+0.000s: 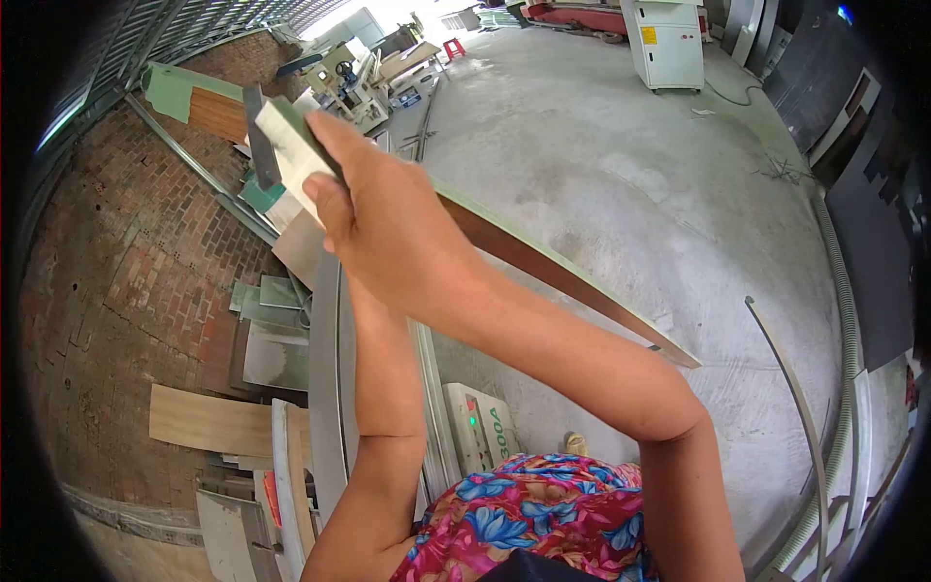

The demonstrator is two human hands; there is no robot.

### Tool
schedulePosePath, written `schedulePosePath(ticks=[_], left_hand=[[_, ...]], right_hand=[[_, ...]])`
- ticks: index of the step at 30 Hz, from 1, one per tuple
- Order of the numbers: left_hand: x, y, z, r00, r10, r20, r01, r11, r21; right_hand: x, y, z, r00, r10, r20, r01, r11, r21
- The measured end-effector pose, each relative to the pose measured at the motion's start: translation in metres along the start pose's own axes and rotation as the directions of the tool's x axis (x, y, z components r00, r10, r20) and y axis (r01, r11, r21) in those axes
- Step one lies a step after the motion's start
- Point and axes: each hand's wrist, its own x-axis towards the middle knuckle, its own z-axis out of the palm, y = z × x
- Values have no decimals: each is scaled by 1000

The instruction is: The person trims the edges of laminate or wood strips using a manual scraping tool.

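Observation:
My right hand (383, 209) is closed round a pale, block-like piece (291, 145) with a green upper side, thumb on the near face and fingers over the top. A flat dark grey strip (260, 136) stands against the far left end of this piece. Behind my right forearm a long brown board (543, 272) with a pale green edge slants down to the right; whether it joins the held piece is hidden. My left forearm reaches up beneath the right hand, which covers the left hand, so its fingers do not show.
Below my arms is a long grey metal edge (330, 349) beside a white box with a green light (477, 427). Boards (213, 419) lean by the brick wall (126, 281) at left. A curved strip (790, 388) and a ribbed hose (836, 262) lie right. A white cabinet (669, 53) stands far back.

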Motion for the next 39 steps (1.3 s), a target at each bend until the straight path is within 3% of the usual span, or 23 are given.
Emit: schedulePosePath(ticks=[3, 5, 9, 11, 14, 15, 19, 27, 35, 38, 39], left_hand=[[-6, 0, -1, 1000, 7, -21, -7, 1000, -1], [-10, -2, -2, 997, 23, -73, -22, 1000, 6], [-3, -2, -10, 975, 37, -219, -25, 998, 58], [14, -5, -23, 956, -13, -292, 51, 991, 125], [20, -13, -25, 953, 30, -301, 17, 988, 153], [30, -15, -24, 913, 65, -402, 3, 986, 168], [35, -23, -24, 920, 167, -354, -103, 976, 194], [41, -31, -23, 898, 252, -359, -116, 926, 360], [53, -38, -25, 897, 245, -368, -93, 918, 386], [59, -38, -26, 890, 249, -381, -69, 901, 429], [63, -37, -33, 910, 198, -363, -59, 931, 360]], right_hand=[[-11, 11, 7, 999, 53, 5, -52, 999, -10], [-18, 20, 5, 999, 35, -20, -36, 995, -94], [-28, 31, -4, 990, 140, 7, -139, 988, -63], [-37, 35, -9, 983, 180, 20, -177, 979, -97], [-54, 57, -16, 993, 110, -43, -114, 989, -97], [-60, 62, -20, 990, 137, -40, -140, 984, -112], [-91, 81, -45, 961, 275, -15, -275, 953, -129], [-167, 133, -98, 882, 466, -65, -470, 879, -77], [-243, 180, -159, 763, 640, -90, -636, 768, 75], [-268, 195, -179, 740, 646, -186, -637, 762, 117], [-278, 204, -186, 726, 661, -193, -647, 750, 136]])
